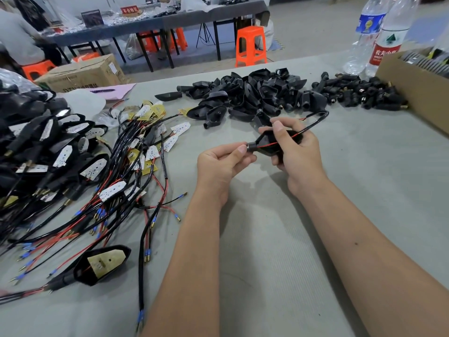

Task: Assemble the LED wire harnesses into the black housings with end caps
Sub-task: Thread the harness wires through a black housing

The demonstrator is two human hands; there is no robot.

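A workshop with a grey floor, orange plastic stools (251,46) and a long dark table in the background lies beyond the near work surface, a table covered in pale grey-green matting (279,239). Above the middle of that mat the person's two bare forearms reach forward. The right hand (295,152) is closed around a black, wedge-shaped plastic housing (267,148), thumb pressing on its upper face and the fingers curled beneath it. The left hand (222,161) is pinched shut, thumb and forefinger, at the housing's narrow round neck. A thin red wire runs along the housing's face from that neck, and a black-sleeved cable (313,122) loops out past the right hand's fingers, arching up and back toward the pile behind. That pile of loose black housings (247,93) lies at the far middle of the table, and just to its right sits a smaller heap of black cylindrical end caps (359,93), beside an open brown cardboard box (413,91) at the right edge. Two clear plastic water bottles (379,32) stand behind the box. To the left lies a tangle of black and red LED wire harnesses (136,154) with white and yellow boards, and nearer the front left one housing with a board already seated (102,263).
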